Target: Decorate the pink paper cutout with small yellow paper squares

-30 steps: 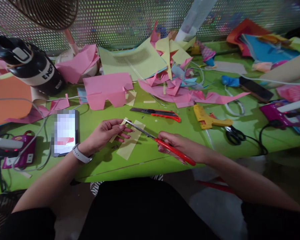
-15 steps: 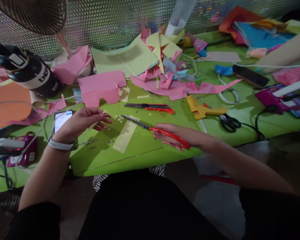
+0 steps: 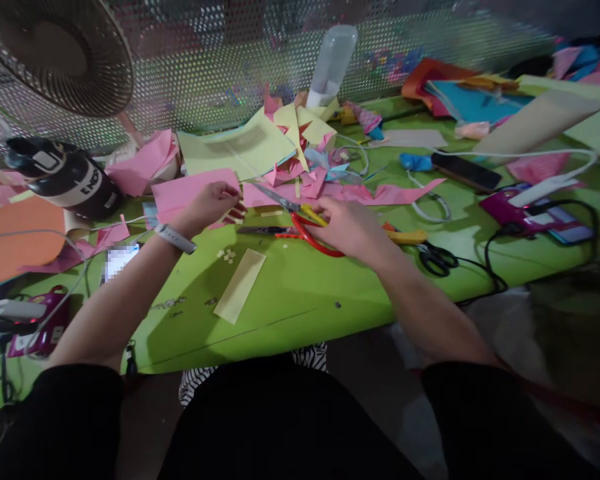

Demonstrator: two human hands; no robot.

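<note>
Taken as a clock face centred on the scissors (image 3: 285, 203), with the person at six, the blades were slim, smooth metal and the handles glossy red and yellow, red forming a wide loop. They pointed to ten o'clock, long axis running from ten to four, above the middle of the green worktop (image 3: 290, 300), whose surface was smooth. The right hand (image 3: 350, 227), at three o'clock, was clamped on the handles. The left hand (image 3: 217, 203), at nine, was apart from it, fingers curled over a flat pink sheet (image 3: 173, 193); whether they pinched anything could not be told.

Under the scissors in view lay a cutter knife (image 3: 283, 233), narrow and straight, its dark end towards nine o'clock. At seven lay a paper strip (image 3: 240, 287), pale yellow, flat and oblong, its long axis running from one to seven. Tiny square snippets (image 3: 227, 256) sat in a loose group at eight.

Crumpled, jagged pink scraps (image 3: 313, 183) spread from twelve to two, and a gently curved yellow sheet (image 3: 237, 153) lay between ten and eleven. A yellow plastic glue gun (image 3: 410, 237) was at three, partly hidden by the right hand. Perforated mesh (image 3: 195, 80) stood along the back.
</note>
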